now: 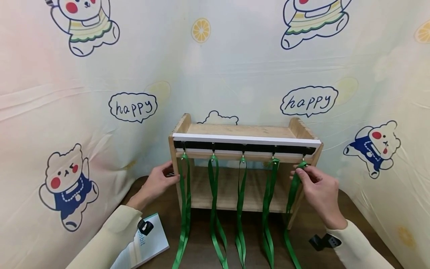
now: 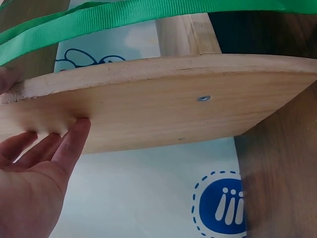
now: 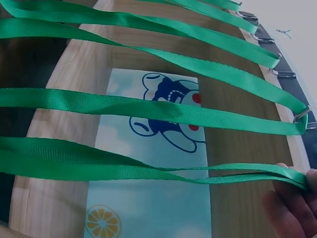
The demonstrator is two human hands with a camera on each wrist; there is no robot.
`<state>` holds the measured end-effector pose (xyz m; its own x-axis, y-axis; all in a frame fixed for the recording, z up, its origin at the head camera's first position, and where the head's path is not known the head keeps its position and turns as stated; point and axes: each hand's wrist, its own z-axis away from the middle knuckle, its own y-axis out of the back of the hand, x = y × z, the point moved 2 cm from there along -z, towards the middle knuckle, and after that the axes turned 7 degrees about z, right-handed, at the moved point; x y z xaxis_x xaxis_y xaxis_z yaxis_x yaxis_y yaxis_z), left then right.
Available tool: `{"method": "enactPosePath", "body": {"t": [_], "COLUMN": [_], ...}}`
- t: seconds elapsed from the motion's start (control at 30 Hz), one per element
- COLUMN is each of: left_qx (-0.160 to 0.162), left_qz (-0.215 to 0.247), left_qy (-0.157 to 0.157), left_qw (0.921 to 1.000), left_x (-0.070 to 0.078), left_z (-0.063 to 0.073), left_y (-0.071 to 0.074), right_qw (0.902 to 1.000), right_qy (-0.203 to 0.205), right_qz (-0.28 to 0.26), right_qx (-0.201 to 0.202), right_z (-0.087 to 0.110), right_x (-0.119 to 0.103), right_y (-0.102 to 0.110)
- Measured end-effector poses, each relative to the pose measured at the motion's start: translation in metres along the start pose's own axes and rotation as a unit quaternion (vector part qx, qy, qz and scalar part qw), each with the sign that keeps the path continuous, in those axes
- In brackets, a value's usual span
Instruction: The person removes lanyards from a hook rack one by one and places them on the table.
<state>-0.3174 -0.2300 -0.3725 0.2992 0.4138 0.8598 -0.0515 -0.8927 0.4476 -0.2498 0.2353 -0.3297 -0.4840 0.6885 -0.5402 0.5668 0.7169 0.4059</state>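
Note:
A small wooden shelf (image 1: 231,186) stands on the dark table, with a black strip on a white rail (image 1: 246,138) along its upper front. From hooks on the strip hang several green lanyards (image 1: 214,186) in long loops. My right hand (image 1: 320,190) pinches the rightmost lanyard (image 1: 293,188) near its top, just under its hook; the right wrist view shows that lanyard (image 3: 124,172) running to the fingertips. My left hand (image 1: 159,183) holds the shelf's left side panel (image 2: 143,106), fingertips on its outer face and thumb at the front edge.
At the lower left lies a white and light-blue box or book (image 1: 147,239), beside my left sleeve. A printed cloth (image 1: 208,74) with bears and oranges hangs behind and on both sides. The lanyards' lower ends hang down in front of the shelf over the dark table (image 1: 198,239).

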Motion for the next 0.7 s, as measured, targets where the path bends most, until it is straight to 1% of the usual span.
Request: {"method": "enactPosePath", "body": {"t": [0.3, 0.53, 0.7], "left_qx": [-0.001, -0.003, -0.005], "left_qz": [0.001, 0.002, 0.002], "left_qy": [-0.008, -0.005, -0.013], "left_qw": [1.0000, 1.0000, 0.9999], "left_x": [0.0006, -0.0011, 0.0006], "left_z": [-0.0008, 0.0010, 0.0004], "left_y": [0.0006, 0.0012, 0.0015], "right_qw": [0.9998, 0.9991, 0.9984], "right_qy": [-0.004, -0.010, -0.023], "right_qz": [-0.002, -0.011, -0.014], "right_qx": [-0.019, -0.038, -0.050], "right_z": [0.0005, 0.0006, -0.0003], "right_x": [0.0004, -0.0009, -0.0017], "right_y": [0.0046, 0.0073, 0.0095]}}
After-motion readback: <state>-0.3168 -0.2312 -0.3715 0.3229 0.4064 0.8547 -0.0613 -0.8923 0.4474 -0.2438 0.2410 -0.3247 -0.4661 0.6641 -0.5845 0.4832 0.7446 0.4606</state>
